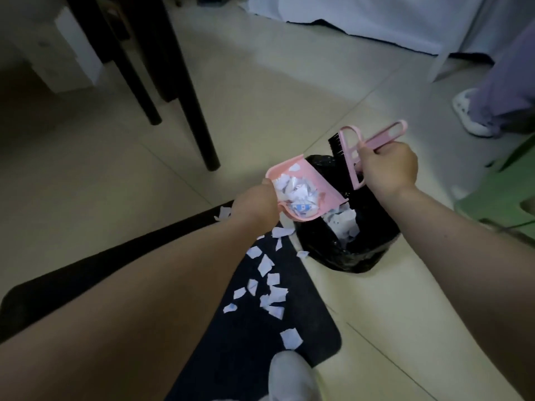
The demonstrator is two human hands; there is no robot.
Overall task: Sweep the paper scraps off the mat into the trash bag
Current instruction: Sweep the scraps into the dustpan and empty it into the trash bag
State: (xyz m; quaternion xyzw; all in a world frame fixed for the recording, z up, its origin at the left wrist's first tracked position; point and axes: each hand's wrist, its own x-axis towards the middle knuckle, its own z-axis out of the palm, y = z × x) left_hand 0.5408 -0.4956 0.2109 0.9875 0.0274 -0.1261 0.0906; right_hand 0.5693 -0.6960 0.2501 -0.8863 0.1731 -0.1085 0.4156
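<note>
At frame centre a pink dustpan (304, 180) holds white paper scraps (292, 191) with blue print, beside a pink brush (354, 153) with black bristles, a glossy black trash bag (347, 250), a dark mat (260, 342) and beige floor tiles (260, 96).

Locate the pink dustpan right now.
In the head view the pink dustpan sits center frame, held by the left hand and tilted over the black trash bag, with the brush just to its right.

The left hand (256, 208) holds a pink dustpan (301, 189) full of paper scraps (292, 192), tilted over the black trash bag (344, 250). The right hand (388, 166) grips a pink brush (353, 149). More scraps lie on the dark mat (252, 342).
</note>
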